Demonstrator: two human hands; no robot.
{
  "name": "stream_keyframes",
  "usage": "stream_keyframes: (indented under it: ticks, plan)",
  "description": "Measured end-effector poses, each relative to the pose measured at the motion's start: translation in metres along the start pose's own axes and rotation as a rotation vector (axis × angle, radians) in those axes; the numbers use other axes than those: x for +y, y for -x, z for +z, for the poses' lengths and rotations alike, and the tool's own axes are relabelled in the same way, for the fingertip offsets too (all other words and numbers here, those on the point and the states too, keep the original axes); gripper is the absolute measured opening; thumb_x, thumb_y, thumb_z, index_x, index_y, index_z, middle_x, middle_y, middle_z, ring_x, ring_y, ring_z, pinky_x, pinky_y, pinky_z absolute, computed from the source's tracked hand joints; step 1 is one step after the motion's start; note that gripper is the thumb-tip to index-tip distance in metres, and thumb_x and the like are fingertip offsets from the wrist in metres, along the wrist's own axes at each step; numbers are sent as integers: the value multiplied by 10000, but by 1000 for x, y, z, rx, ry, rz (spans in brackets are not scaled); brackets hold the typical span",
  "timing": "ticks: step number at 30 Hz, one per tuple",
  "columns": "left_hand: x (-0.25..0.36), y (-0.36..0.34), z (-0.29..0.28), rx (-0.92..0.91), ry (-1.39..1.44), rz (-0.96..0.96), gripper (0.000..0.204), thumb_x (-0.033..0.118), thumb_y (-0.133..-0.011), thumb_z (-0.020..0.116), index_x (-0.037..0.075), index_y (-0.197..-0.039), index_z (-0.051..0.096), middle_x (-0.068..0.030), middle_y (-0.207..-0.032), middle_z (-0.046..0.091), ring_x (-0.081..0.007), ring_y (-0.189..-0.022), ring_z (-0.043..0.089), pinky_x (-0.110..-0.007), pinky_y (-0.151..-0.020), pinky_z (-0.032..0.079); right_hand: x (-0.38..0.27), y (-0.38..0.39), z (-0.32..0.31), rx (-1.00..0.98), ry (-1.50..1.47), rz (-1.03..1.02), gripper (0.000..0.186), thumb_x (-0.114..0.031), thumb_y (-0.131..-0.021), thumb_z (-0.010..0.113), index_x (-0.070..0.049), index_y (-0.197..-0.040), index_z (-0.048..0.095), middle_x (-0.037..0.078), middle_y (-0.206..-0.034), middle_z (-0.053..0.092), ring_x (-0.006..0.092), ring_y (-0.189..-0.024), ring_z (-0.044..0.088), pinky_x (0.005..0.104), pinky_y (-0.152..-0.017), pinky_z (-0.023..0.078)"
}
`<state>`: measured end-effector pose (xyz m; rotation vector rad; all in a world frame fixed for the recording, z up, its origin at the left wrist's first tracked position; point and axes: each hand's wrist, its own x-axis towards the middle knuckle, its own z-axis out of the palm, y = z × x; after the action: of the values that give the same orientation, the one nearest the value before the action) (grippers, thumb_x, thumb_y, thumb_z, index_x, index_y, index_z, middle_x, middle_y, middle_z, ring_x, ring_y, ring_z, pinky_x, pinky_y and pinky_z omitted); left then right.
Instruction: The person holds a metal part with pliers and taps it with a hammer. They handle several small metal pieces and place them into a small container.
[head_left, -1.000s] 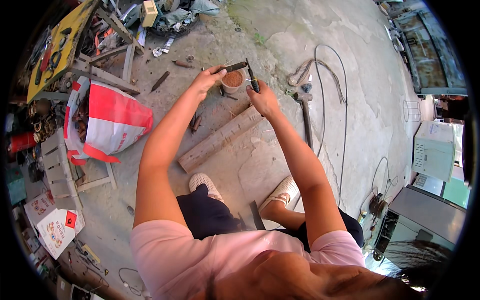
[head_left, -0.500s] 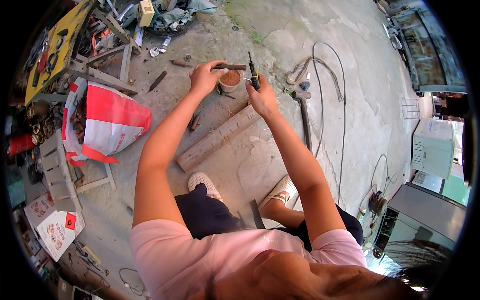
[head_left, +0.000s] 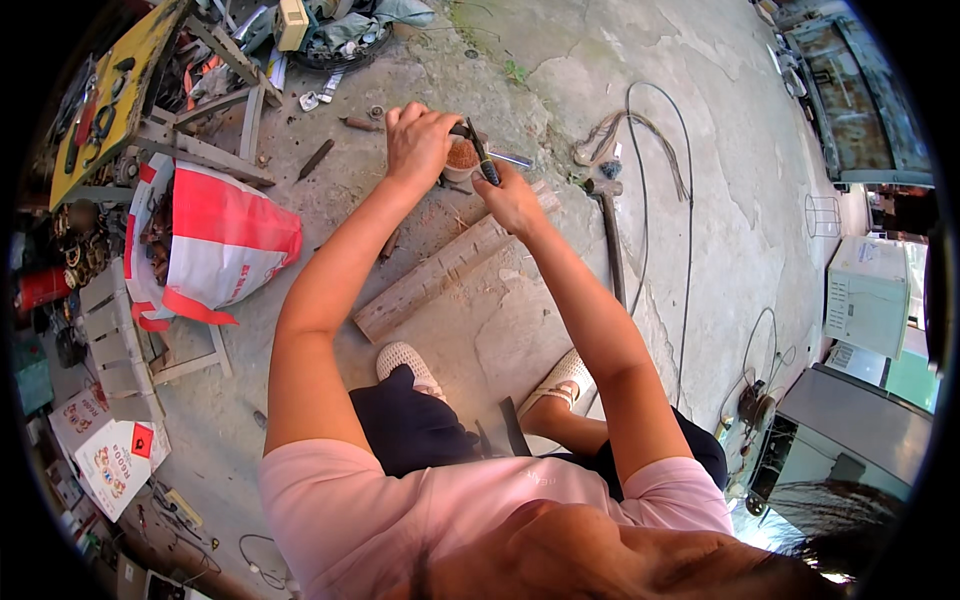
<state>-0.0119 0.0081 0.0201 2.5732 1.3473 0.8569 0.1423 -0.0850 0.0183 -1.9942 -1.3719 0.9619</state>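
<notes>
Above the concrete floor (head_left: 730,330), near the upper middle of the head view, I position both hands just beside each other but apart. The left hand (head_left: 416,143) is clamped on a dark cylindrical piece (head_left: 460,130), most of which the fingers hide. The right hand (head_left: 511,197) is clamped on the handle of a slim black tool (head_left: 484,160) with a yellow mark. The tool points up and to the left, its tip at the end of the piece; from this angle I cannot tell whether it grips the piece or only crosses it.

A pale cup (head_left: 458,175) filled with reddish-brown granules (head_left: 462,154) stands on the floor below the hands, partly covered by the tool and the right hand. Toward the feet, a wooden beam (head_left: 440,285) lies diagonally. To the right of the beam, note a hammer (head_left: 613,240), a bundle of wire (head_left: 603,143) and a looped dark cable (head_left: 689,250).

To the left, a dark rod (head_left: 316,160) lies on the floor near a red-and-white bag (head_left: 235,240). Beyond the bag, a yellow tabletop (head_left: 145,35) carries hand tools (head_left: 103,121). Two cream shoes (head_left: 408,366) stand on the near side of the beam.
</notes>
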Motion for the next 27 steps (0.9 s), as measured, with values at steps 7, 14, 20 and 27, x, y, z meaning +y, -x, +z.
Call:
stream_keyframes:
  ticks: [7,14,20,27]
  plan:
    - [-2,-2,-2,4,-36,33,284,110,-725,717,141,-1006,694,6,-874,675,-185,-934,540,-373,-903,318,-2,7,4,40,-97,12,484,-355,-850,573,-20,-1195,530,246,-1061,632,403,-1039,587,435,-872,446]
    - [-3,-4,0,65,-80,117,228,134,-726,711,132,-953,691,-1,-836,671,-190,-927,544,-382,-891,323,6,4,13,41,-212,38,479,-348,-853,574,-23,-1202,527,227,-1018,644,381,-1008,603,419,-859,447]
    - [-3,2,-1,-46,-1,-32,264,174,-747,726,118,-1002,690,-23,-922,689,-197,-978,551,-366,-908,335,13,3,16,68,-258,47,454,-349,-869,566,-23,-1181,525,219,-994,645,374,-970,610,413,-847,450]
    - [-44,36,56,-383,1196,-837,438,421,-887,648,161,-1235,596,93,-1107,631,-99,-1028,517,-300,-844,355,27,-13,8,192,-166,132,472,-361,-873,565,-26,-1200,512,227,-1015,637,388,-986,601,424,-857,447]
